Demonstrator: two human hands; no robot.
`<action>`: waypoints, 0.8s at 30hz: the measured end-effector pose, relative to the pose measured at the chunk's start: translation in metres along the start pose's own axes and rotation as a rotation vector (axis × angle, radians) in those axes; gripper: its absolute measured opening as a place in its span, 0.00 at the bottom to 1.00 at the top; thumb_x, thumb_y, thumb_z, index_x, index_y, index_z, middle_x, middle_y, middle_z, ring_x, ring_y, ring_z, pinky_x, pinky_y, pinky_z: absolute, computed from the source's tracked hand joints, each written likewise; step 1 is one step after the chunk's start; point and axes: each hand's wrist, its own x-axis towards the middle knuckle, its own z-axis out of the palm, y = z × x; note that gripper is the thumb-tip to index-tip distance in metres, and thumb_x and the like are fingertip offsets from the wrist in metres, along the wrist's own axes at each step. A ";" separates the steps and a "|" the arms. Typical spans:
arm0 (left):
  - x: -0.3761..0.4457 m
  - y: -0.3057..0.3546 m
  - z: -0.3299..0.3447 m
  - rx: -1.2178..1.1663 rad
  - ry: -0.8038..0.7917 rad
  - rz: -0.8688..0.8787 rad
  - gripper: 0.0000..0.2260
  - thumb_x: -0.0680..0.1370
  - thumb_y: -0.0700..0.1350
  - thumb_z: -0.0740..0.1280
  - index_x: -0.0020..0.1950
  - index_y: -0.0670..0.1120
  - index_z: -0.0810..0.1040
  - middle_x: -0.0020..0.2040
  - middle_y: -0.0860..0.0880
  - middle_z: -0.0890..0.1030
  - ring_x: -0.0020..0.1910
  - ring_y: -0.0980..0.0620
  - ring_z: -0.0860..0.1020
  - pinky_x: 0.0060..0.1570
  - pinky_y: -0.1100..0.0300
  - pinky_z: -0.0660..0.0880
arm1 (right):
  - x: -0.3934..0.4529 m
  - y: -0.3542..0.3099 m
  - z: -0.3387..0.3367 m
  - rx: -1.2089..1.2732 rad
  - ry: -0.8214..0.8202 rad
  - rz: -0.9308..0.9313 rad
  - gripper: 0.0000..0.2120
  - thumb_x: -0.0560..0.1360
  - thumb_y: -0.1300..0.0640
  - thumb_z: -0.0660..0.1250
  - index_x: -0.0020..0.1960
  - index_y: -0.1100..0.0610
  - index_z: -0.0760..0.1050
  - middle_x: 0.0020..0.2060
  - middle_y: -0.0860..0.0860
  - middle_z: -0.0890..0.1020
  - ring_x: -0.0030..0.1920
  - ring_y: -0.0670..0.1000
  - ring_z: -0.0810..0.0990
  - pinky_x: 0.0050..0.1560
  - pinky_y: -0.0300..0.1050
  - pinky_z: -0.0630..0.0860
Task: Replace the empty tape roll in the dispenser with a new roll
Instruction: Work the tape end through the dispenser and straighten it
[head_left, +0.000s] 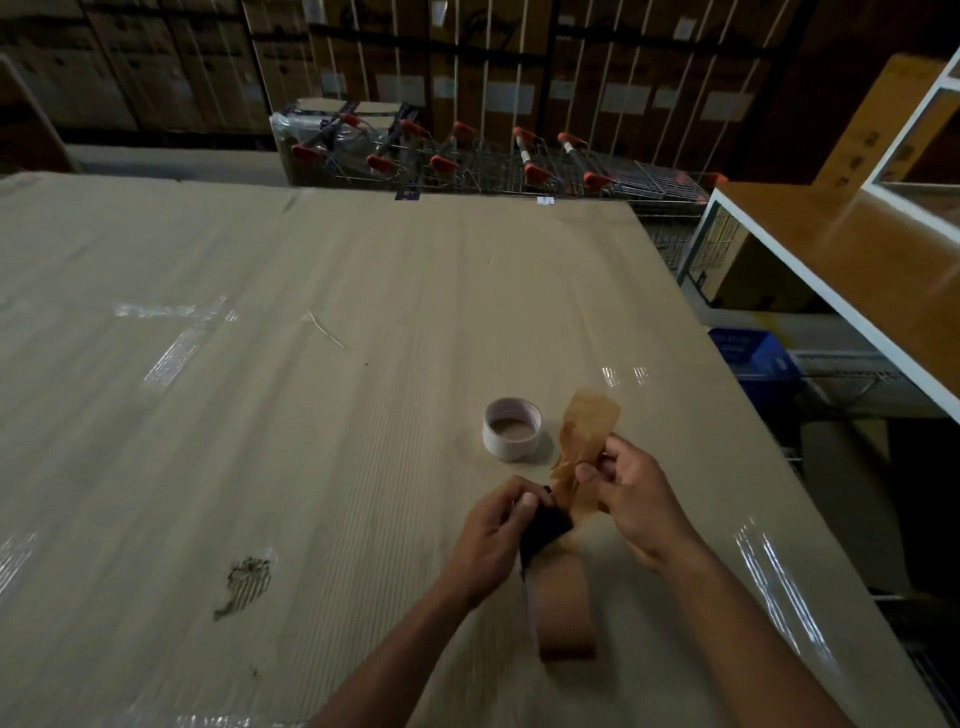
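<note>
- Dim storeroom: stacked cartons along the back wall, a row of nested shopping trolleys (519, 161) with orange handles in front of them, a white-edged wooden shelf (852, 260) at the right with a blue crate (753, 353) below it.
- Broad worktop (260, 364) covered in corrugated cardboard, patched with clear shiny tape strips, scuffed at a torn spot (247, 579) near the left front.
- Empty tape core (512, 429), white and pale pink, standing on its rim on the worktop, just beyond both hands and touching neither.
- Left hand (493, 540): fingers curled round the black dispenser (543, 527), gripping its head end.
- New brown tape roll (563, 608) seated in the dispenser, held above the worktop between the forearms, blurred.
- Right hand (631, 499): thumb and fingers pinching the loose tape end (589, 423), a crumpled, translucent brown strip rising from the dispenser and tilting away to the right of the core.
</note>
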 end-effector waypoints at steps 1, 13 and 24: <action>0.005 0.000 0.002 0.009 -0.013 0.005 0.09 0.81 0.45 0.58 0.47 0.48 0.78 0.44 0.50 0.81 0.45 0.56 0.79 0.46 0.63 0.75 | 0.003 -0.001 -0.003 -0.021 0.002 -0.002 0.13 0.76 0.69 0.63 0.45 0.52 0.77 0.42 0.52 0.85 0.44 0.49 0.83 0.44 0.42 0.76; 0.033 -0.003 0.009 0.027 -0.152 -0.012 0.12 0.75 0.43 0.71 0.57 0.44 0.77 0.54 0.46 0.81 0.55 0.52 0.80 0.58 0.54 0.79 | 0.021 -0.011 -0.025 -0.090 -0.076 -0.076 0.13 0.74 0.70 0.66 0.50 0.54 0.78 0.44 0.55 0.85 0.46 0.52 0.85 0.43 0.47 0.81; 0.046 -0.001 0.018 0.173 0.007 0.095 0.05 0.75 0.40 0.73 0.46 0.39 0.82 0.55 0.48 0.82 0.52 0.62 0.79 0.49 0.73 0.75 | 0.020 -0.025 -0.044 -0.298 -0.086 -0.060 0.09 0.71 0.67 0.70 0.46 0.55 0.80 0.42 0.54 0.85 0.43 0.53 0.85 0.41 0.47 0.82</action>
